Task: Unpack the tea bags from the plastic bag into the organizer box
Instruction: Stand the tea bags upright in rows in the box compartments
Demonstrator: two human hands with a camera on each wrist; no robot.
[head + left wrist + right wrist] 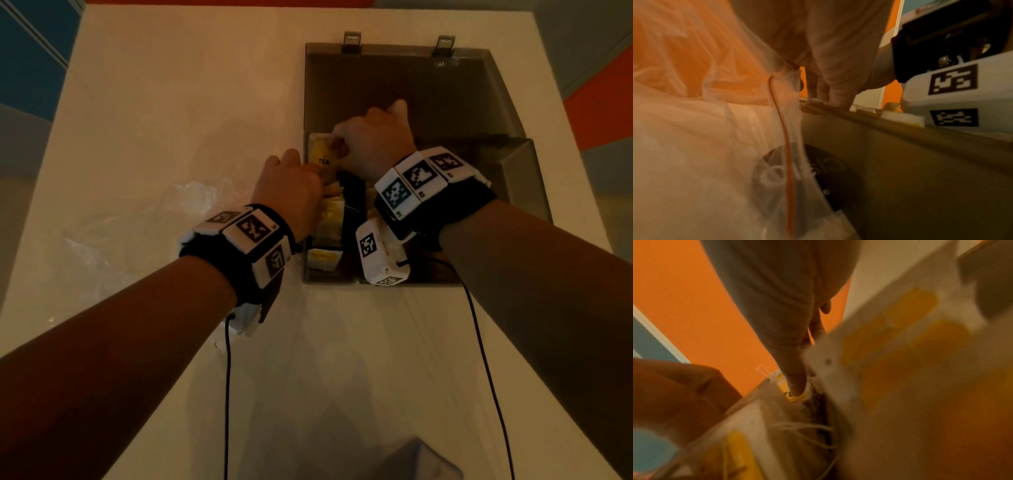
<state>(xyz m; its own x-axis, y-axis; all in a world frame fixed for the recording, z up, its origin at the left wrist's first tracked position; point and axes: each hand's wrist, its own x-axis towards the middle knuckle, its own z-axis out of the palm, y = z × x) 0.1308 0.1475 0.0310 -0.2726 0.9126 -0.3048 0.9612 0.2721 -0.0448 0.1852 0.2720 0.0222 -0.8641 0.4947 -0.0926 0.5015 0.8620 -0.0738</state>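
Observation:
A dark see-through organizer box [520, 178] sits on the white table, its lid [445, 92] folded open at the back. Several white and yellow tea bags [330, 219] stand in its left compartments. My right hand [337, 145] reaches over the box and pinches a tea bag with a yellow TEA label [322, 154] at the far left compartment; in the right wrist view a fingertip [795, 386] presses on its yellow tag. Just in front, my left hand [317, 173] curls its fingers [823, 91] over the box's left rim onto a tea bag. The crumpled clear plastic bag [137, 226] lies left of the box.
The plastic bag [694, 146] lies against the box's left wall [920, 170]. Black cables [479, 342] run from both wrist bands toward me across the table. A grey object [421, 459] sits at the near table edge. The right part of the box is dark.

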